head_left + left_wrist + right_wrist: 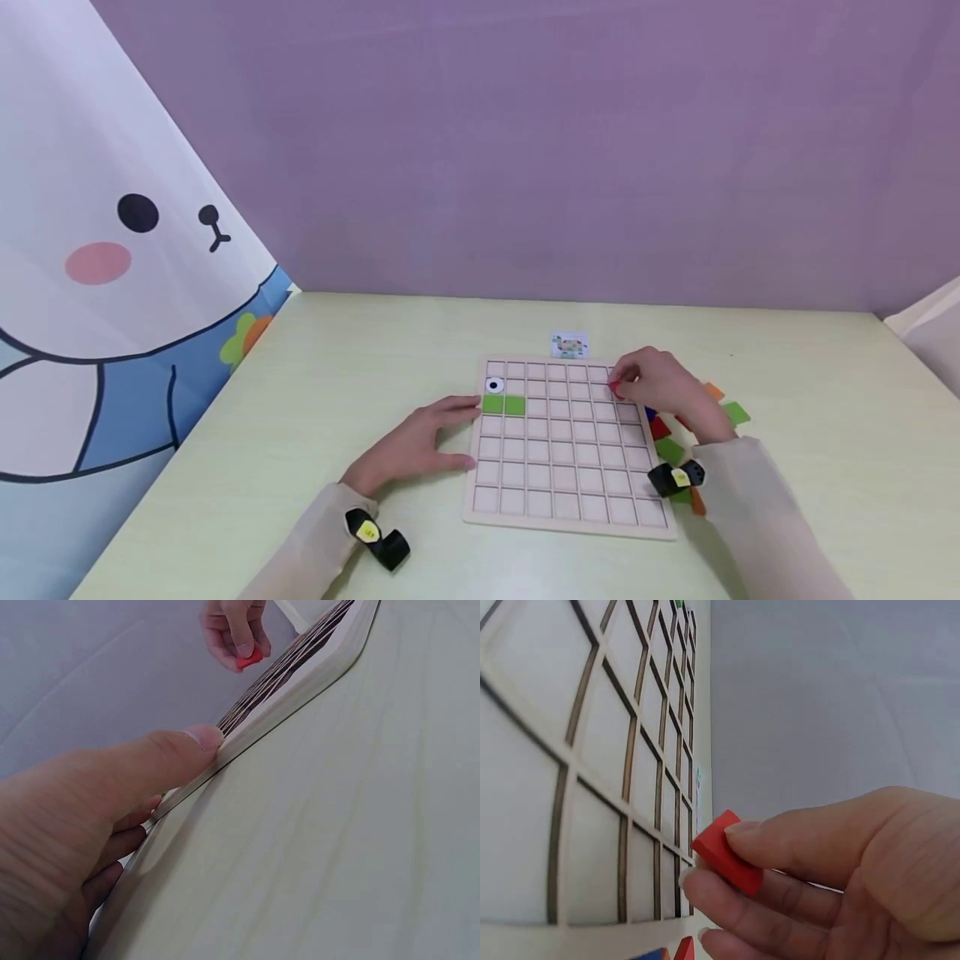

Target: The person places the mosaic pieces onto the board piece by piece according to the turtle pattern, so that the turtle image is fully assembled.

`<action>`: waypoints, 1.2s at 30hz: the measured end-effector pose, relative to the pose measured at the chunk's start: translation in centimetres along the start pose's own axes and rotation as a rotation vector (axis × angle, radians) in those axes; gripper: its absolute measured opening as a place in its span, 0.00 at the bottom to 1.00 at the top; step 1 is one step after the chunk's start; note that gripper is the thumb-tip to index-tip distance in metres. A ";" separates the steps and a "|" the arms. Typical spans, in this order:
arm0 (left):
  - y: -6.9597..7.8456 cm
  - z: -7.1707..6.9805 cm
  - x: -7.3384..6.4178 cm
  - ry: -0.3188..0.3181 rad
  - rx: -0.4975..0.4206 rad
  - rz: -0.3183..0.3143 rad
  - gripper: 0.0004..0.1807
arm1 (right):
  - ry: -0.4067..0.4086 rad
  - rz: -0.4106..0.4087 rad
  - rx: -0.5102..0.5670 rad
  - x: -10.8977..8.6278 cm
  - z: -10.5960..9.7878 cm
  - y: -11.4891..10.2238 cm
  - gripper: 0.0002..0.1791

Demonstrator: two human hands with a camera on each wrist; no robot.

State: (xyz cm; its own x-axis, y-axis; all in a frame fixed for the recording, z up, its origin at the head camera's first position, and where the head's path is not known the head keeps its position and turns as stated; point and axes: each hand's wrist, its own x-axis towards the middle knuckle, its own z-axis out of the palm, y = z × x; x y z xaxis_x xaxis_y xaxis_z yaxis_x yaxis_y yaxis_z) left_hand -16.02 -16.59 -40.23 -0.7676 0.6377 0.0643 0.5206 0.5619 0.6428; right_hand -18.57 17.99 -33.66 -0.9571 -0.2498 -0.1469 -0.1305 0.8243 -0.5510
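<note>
A pale wooden grid board [570, 529] lies on the table, with a white eye tile [494, 385] and two green tiles [515, 406] in its left columns. My right hand [660, 385] pinches a red tile [727, 853] between thumb and fingers, above the board's upper right corner. In the right wrist view the tile is tilted, beside the grid walls. My left hand [417, 443] rests at the board's left edge, fingers extended. Its thumb [187, 750] touches the board's side in the left wrist view.
Loose tiles lie right of the board, among them a green tile [737, 412], an orange tile [714, 391] and a red tile [659, 428], partly hidden by the right arm. A small picture card [570, 345] lies behind the board. A purple backdrop [570, 167] rises behind the table.
</note>
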 end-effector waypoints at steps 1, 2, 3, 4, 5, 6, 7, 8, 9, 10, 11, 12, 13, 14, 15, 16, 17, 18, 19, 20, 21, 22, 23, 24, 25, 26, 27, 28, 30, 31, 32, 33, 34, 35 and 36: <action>0.0 0.0 0.0 0.000 -0.001 0.000 0.39 | 0.003 -0.005 -0.002 0.0 0.0 -0.1 0.07; 0.0 0.0 0.0 0.000 -0.001 -0.001 0.39 | 0.007 -0.007 -0.001 0.0 0.1 -0.2 0.06; 0.0 0.0 0.0 0.000 -0.002 -0.001 0.39 | 0.008 -0.013 0.003 0.1 0.1 -0.3 0.05; 0.0 0.0 0.1 0.000 -0.003 -0.002 0.39 | 0.009 -0.019 0.006 0.1 0.1 -0.4 0.04; 0.0 0.0 0.1 -0.001 -0.003 -0.003 0.39 | 0.011 -0.022 0.009 0.1 0.2 -0.5 0.04; 0.0 0.0 0.1 -0.001 -0.002 -0.003 0.39 | 0.014 -0.025 0.012 0.2 0.2 -0.6 0.03; 0.0 0.0 0.1 -0.001 -0.002 -0.003 0.39 | 0.014 -0.028 0.014 0.3 0.3 -0.7 0.02; 0.0 0.0 0.1 0.000 -0.001 -0.003 0.39 | 0.016 -0.030 0.015 0.4 0.3 -0.8 0.02; 0.0 0.0 0.1 0.000 -0.002 -0.003 0.39 | 0.015 -0.031 0.015 0.5 0.4 -0.9 0.02; -0.1 0.0 0.1 0.002 -0.002 -0.001 0.39 | 0.016 -0.029 0.014 0.6 0.5 -1.0 0.02; 0.0 0.0 0.0 0.003 -0.004 0.001 0.39 | 0.018 -0.028 0.012 0.7 0.6 -1.1 0.02; 0.0 0.0 0.0 0.003 -0.003 0.003 0.39 | 0.017 -0.025 0.012 0.8 0.7 -1.2 0.03; 0.0 0.0 0.0 0.003 -0.006 0.004 0.39 | 0.016 -0.021 0.012 0.9 0.7 -1.3 0.03; 0.0 0.0 0.0 0.003 -0.006 0.006 0.39 | 0.016 -0.019 0.014 1.0 0.8 -1.5 0.03; 0.0 0.0 0.0 0.002 -0.008 0.008 0.39 | 0.014 -0.018 0.015 1.0 0.8 -1.6 0.03; 0.0 0.0 0.0 0.000 -0.009 0.010 0.39 | 0.013 -0.018 0.016 1.1 0.9 -1.7 0.03; 0.0 0.0 0.0 -0.002 -0.011 0.009 0.39 | 0.011 -0.016 0.019 1.2 0.9 -1.8 0.03; 0.0 0.0 0.1 -0.004 -0.012 0.009 0.39 | 0.010 -0.012 0.022 1.3 1.0 -1.9 0.03; 0.0 0.0 0.1 -0.005 -0.015 0.009 0.39 | 0.009 -0.010 0.024 1.4 1.1 -2.0 0.03; 0.0 0.0 0.1 -0.005 -0.015 0.009 0.39 | 0.009 -0.007 0.026 1.5 1.2 -2.1 0.02; 0.0 -0.1 0.0 -0.004 -0.016 0.008 0.39 | 0.007 -0.004 0.027 1.7 1.3 -2.2 0.02; 0.0 -0.1 0.0 -0.003 -0.014 0.006 0.39 | 0.006 -0.001 0.031 1.9 1.4 -2.2 0.02; 0.0 -0.1 0.0 -0.003 -0.015 0.004 0.39 | 0.002 0.001 0.035 2.0 1.5 -2.3 0.02; 0.0 -0.1 0.0 -0.001 -0.014 0.004 0.39 | 0.000 0.000 0.038 2.2 1.6 -2.3 0.02; 0.0 0.0 0.0 -0.001 -0.012 0.004 0.39 | -0.005 -0.003 0.044 2.4 1.7 -2.3 0.02; 0.0 0.0 0.0 -0.001 -0.011 0.003 0.39 | -0.011 -0.008 0.052 2.6 1.8 -2.3 0.02; 0.0 0.0 0.0 -0.002 -0.012 0.001 0.39 | -0.016 -0.015 0.061 2.7 1.9 -2.3 0.02; 0.0 0.0 0.0 -0.003 -0.013 0.000 0.39 | -0.019 -0.019 0.069 2.9 2.0 -2.2 0.02; 0.0 0.0 0.0 -0.002 -0.011 0.002 0.39 | -0.025 -0.019 0.087 3.2 2.2 -2.2 0.03; 0.0 0.0 0.0 -0.002 -0.011 0.003 0.39 | -0.029 -0.014 0.096 3.3 2.3 -2.3 0.03; 0.0 0.0 0.0 -0.003 -0.010 0.005 0.39 | -0.032 -0.012 0.104 3.4 2.4 -2.3 0.03; 0.0 0.0 0.0 -0.001 -0.009 0.008 0.39 | -0.035 -0.006 0.112 3.5 2.5 -2.4 0.03; 0.0 0.0 0.0 0.001 -0.006 0.011 0.39 | -0.040 0.001 0.118 3.7 2.5 -2.6 0.04; -0.1 0.0 0.0 0.003 -0.006 0.014 0.39 | -0.043 0.008 0.127 3.8 2.6 -2.8 0.04; -0.1 0.0 0.0 0.004 -0.006 0.015 0.39 | -0.045 0.011 0.132 3.9 2.6 -2.9 0.04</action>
State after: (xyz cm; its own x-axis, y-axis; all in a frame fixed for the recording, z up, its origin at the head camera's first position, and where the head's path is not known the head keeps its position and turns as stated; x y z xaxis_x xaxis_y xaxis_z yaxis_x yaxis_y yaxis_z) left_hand -16.06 -16.58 -40.30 -0.7612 0.6440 0.0765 0.5298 0.5494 0.6461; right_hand -21.25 13.28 -34.76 -0.9453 -0.2661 -0.1888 -0.0819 0.7537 -0.6521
